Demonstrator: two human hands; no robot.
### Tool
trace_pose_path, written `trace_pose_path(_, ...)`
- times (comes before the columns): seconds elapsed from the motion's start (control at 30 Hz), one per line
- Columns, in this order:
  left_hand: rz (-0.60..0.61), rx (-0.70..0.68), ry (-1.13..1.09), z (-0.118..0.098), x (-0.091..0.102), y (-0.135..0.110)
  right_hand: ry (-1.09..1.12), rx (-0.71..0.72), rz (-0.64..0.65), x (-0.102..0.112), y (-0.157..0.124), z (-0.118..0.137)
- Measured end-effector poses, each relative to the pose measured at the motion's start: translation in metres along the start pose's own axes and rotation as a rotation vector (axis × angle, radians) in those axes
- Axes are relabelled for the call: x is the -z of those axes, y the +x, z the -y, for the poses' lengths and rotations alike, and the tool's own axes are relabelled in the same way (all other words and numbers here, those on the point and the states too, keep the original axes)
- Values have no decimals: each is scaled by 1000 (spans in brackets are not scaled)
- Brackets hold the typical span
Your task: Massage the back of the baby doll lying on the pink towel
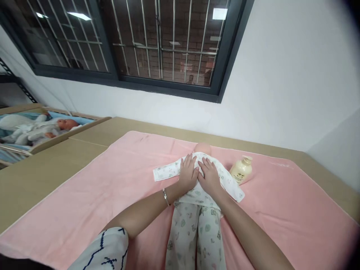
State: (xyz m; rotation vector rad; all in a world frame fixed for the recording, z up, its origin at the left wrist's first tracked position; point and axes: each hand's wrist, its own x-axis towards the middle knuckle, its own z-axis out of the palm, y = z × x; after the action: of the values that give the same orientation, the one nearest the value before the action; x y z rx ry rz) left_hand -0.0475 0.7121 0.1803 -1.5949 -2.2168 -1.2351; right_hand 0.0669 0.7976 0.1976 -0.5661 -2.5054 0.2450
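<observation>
A baby doll [197,210] in white printed pyjamas lies on its back on a pink towel [112,180], head away from me. My left hand [188,173] rests flat on the doll's chest, fingers stretched out. My right hand [208,176] lies flat beside it on the chest, fingers also spread, the two hands touching at the thumbs. Neither hand holds anything. A bracelet sits on my left wrist.
A cream pump bottle [241,170] stands on the towel just right of the doll's arm. The towel covers a tan table [42,168] against a white wall under a barred window. At far left a crib [36,131] holds another doll.
</observation>
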Motion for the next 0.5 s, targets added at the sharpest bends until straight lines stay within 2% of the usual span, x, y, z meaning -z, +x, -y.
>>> trace_pose_path(0.13,-1,-14,-6,0,1,-2,-10,-5,-1,-1,-1,0)
trace_pose_path(0.3,-58,-59,3,12,-8,1,8,-10,-29,-1,0,3)
trace_pose_path(0.37,-71,-71,11,11,-7,5,23,-10,-36,0,0,3)
trace_pose_path(0.43,-93,-85,1,-2,4,8,39,-12,-40,2,1,3)
trace_pose_path(0.5,-131,-140,-58,-26,27,5,51,-11,-40,3,1,4)
